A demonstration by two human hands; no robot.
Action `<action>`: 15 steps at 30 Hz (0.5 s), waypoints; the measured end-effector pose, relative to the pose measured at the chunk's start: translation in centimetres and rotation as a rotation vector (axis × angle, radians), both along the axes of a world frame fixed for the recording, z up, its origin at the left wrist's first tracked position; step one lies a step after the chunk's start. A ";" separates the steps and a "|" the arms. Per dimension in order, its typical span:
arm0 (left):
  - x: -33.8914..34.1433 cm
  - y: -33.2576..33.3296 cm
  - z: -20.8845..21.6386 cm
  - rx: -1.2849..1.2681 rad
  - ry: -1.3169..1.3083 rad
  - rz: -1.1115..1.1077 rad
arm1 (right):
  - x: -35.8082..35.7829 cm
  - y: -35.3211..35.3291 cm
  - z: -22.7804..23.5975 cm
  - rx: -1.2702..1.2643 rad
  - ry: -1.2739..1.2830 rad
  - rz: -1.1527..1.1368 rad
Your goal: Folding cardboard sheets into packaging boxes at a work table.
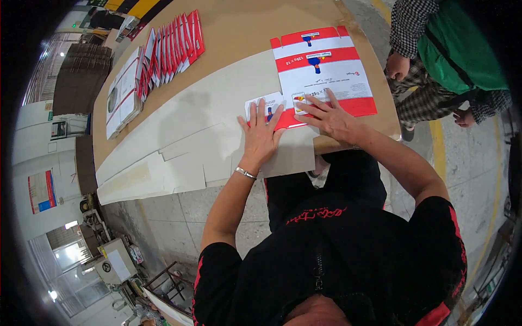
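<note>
A flat red-and-white printed carton blank [326, 80] lies on the table in front of me, with small pictures and lettering on it. My left hand [261, 135] rests palm down with fingers spread on the small white panel at its near left corner. On the blank's near edge lies my right hand [336, 120], its fingers also apart, next to a small panel with a red and yellow picture. Both hands are open and press flat without gripping anything. Part of the near red strip is hidden beneath my fingers.
Grey cardboard sheets [190, 144] cover the near side of the brown table [239, 32]. Farther left stand a fanned row of red-and-white folded cartons [173, 46] and a stack of white ones [124, 98]. A person in a green vest [462, 49] stands close by the table's right edge.
</note>
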State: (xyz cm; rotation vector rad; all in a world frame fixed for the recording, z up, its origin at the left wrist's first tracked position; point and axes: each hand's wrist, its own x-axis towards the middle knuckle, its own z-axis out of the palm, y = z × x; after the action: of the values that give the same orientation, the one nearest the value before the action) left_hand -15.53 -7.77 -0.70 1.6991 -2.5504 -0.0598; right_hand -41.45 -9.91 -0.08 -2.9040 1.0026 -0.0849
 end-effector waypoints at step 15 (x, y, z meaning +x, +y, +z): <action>-0.4 -0.2 0.8 0.117 -0.025 0.106 | 0.0 0.0 -1.3 -0.005 -0.099 0.010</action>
State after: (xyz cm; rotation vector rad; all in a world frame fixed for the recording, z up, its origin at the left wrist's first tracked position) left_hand -15.89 -7.98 0.06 1.8852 -2.5149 -0.1854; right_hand -41.43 -9.89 -1.41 -2.8773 0.9731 -0.2288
